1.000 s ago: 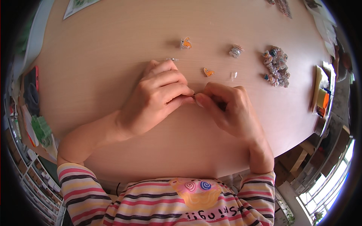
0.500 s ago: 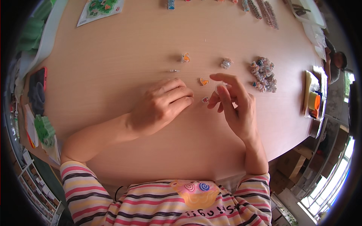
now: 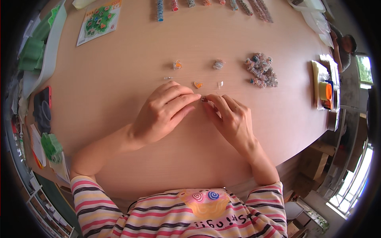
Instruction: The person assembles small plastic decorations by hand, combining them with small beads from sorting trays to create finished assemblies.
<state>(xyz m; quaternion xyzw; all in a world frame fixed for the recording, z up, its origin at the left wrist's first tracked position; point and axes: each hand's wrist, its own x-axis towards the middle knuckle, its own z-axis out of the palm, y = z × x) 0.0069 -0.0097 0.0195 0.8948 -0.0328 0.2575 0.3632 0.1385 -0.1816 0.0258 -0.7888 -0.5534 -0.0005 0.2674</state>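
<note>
Between the fingertips of my right hand [image 3: 234, 119] is a small flat printed piece [image 3: 203, 100], dark and reddish with a pale edge. Beside it, my left hand [image 3: 166, 109] has its index fingertip close to or touching the piece, with the thumb apart; I see nothing held in it. Just beyond my fingers lie an orange printed piece [image 3: 198, 85] and a tiny clear piece [image 3: 220, 84]. A small silvery clear bit [image 3: 168, 78] sits above my left hand. Farther off are an orange-printed clear stack [image 3: 177, 64] and a greyish stack [image 3: 218, 64].
A pile of small clear stacks [image 3: 262, 69] lies to the right. Several long rows of pieces [image 3: 160, 11] line the far edge. A card with a green shape [image 3: 97, 23] is far left, a phone [image 3: 43, 103] at left, an orange tape roll [image 3: 326, 91] at right. Another person [image 3: 345, 45] is beyond the right edge.
My right hand has come down and in and taken hold of the small printed piece from the table. A tiny clear piece now shows on the table. The view has shifted slightly.
</note>
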